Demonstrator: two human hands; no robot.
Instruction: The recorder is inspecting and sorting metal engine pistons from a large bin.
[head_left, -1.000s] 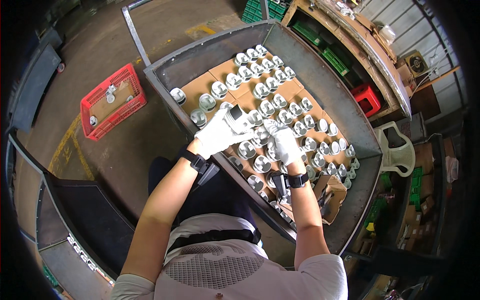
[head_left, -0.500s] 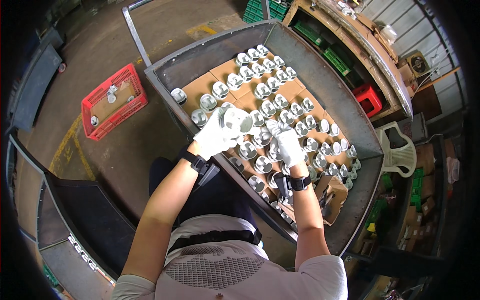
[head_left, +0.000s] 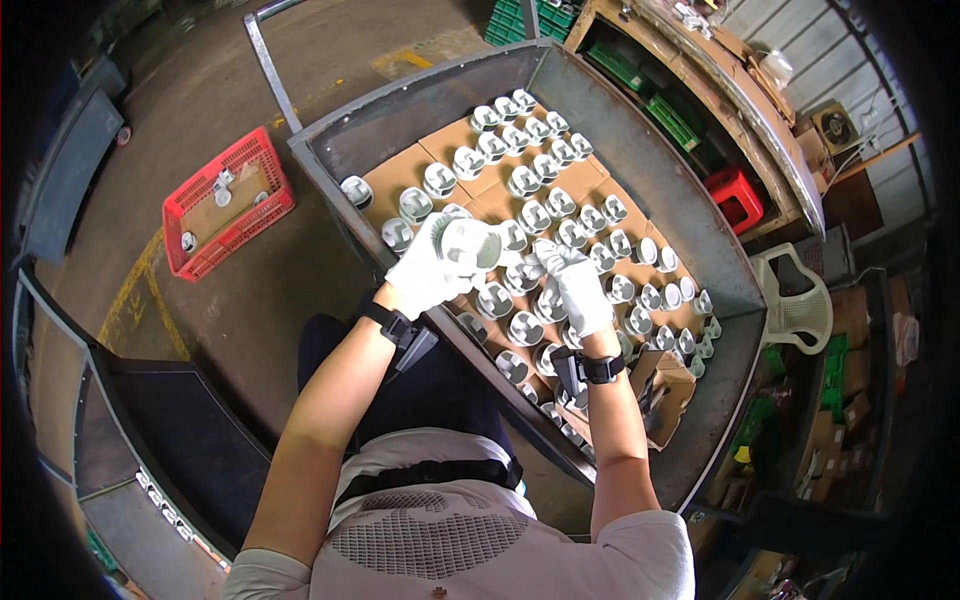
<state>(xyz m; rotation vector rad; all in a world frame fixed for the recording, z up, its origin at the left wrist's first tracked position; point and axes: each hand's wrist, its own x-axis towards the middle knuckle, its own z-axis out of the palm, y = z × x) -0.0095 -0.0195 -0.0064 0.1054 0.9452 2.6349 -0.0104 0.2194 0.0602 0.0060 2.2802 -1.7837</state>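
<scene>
While the gloved left hand (head_left: pixel 425 275) is gripping a silvery cup-shaped metal part (head_left: pixel 470 246) over the near edge of the metal bin (head_left: pixel 640 160), the part is sitting between its thumb and fingers, right of the palm. Beside it, the gloved right hand (head_left: pixel 570 285) is curling, fingertips drawn together; whether they are pinching anything, I cannot tell. An open cardboard box (head_left: pixel 672 425) is resting toward the near right corner. Similar parts (head_left: pixel 523 182) are standing on cardboard sheets (head_left: pixel 490 195) toward the far edge.
</scene>
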